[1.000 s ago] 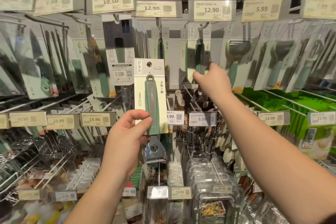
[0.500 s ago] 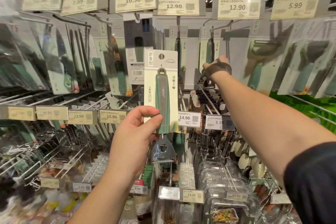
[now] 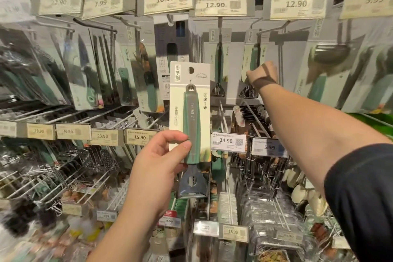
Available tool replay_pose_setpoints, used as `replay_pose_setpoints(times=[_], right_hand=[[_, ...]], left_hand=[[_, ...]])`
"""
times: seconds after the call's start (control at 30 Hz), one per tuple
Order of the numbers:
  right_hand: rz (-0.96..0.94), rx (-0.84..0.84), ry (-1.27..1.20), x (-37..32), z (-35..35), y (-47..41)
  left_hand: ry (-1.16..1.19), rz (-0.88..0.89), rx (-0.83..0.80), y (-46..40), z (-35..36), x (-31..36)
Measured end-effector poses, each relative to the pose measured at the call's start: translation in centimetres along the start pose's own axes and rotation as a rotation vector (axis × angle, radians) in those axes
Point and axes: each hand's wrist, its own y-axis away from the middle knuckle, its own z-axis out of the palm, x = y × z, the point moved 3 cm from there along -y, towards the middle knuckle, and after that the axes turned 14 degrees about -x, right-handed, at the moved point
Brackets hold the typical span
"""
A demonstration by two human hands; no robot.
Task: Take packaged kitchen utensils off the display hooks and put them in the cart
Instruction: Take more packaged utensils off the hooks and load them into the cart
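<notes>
My left hand [image 3: 158, 168] pinches a carded green-handled peeler [image 3: 191, 121] by the card's lower left edge and holds it upright in front of the display. My right hand [image 3: 262, 76] is stretched up to the top row and grips the lower part of another green-handled peeler pack [image 3: 253, 53] that hangs on a hook [image 3: 270, 28] under a 12.90 tag. A third matching pack [image 3: 219, 59] hangs just left of it. The cart is out of view.
Rows of hooks carry packaged knives [image 3: 85, 66] on the left and ladles [image 3: 327, 57] on the right. Price tags [image 3: 165, 0] jut out above each hook. Lower hooks hold graters [image 3: 100, 157] and boxed items [image 3: 274, 215].
My right hand has reached further up and closed around the hanging pack. My left hand has kept the first peeler, which sits a little lower and more central as the view shifted.
</notes>
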Motion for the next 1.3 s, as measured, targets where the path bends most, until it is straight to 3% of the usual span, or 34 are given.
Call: replay_pose_setpoints(times=[0.43,0.67,0.93,1.1,1.3], right_hand=[[0.017,-0.014,-0.011,0.2,0.0,0.5],[0.108,-0.121,-0.088,0.4,-0.8,5.8],[-0.289,-0.238,-0.33,1.1,-3.2,20.9],[-0.298,-0.459,-0.43,2.4,-1.7,28.1],[-0.34,-0.558,-0.531,3.0,-1.1,29.3]], left_hand=[[0.007,0.021,-0.025,0.1,0.7,0.0],[0.03,0.018,-0.05,0.1,1.3,-0.6],[0.027,0.008,-0.094,-0.4,2.7,-1.3],[0.07,0.008,-0.131,-1.4,3.9,-1.3],[0.073,0.072,-0.141,-2.7,5.3,-0.2]])
